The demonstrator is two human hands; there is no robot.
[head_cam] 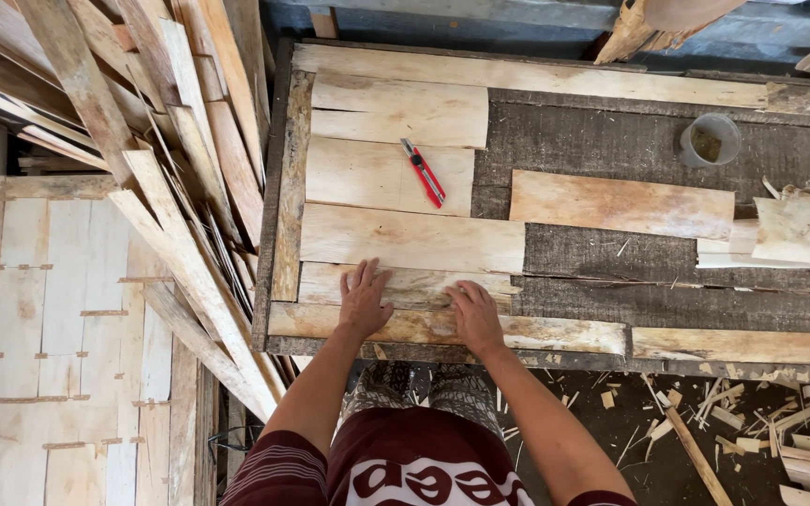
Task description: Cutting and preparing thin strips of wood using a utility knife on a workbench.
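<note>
Veneer strip (405,286), a pale thin sheet of wood with a darker streak, lay near the front edge of the counter (611,150), well below the red utility knife (423,172). Both hands pressed flat on it. The left hand (364,300) rested on the strip's left part, below and left of the knife, fingers spread and palm down, its grip open and closed around nothing. The right hand (473,317) lay just beside it to the right, fingers extended over the strip's right end and onto the long strip (442,328) that ran along the counter's front edge; that grip was open too.

Above the veneer strip, nearer the knife, sat a wider pale sheet (412,239), and the knife itself lay on another sheet (367,175), with two more pieces (396,111) stacked toward the back. Right of the knife a single light board (621,204) lay on the dark counter surface, and farther right stood a clear plastic cup (710,139). Far left of the knife, off the counter, a heap of long veneer offcuts (180,187) leaned over a taped panel of pale sheets (58,328). Wood scraps (724,412) littered the floor below and right of the knife.
</note>
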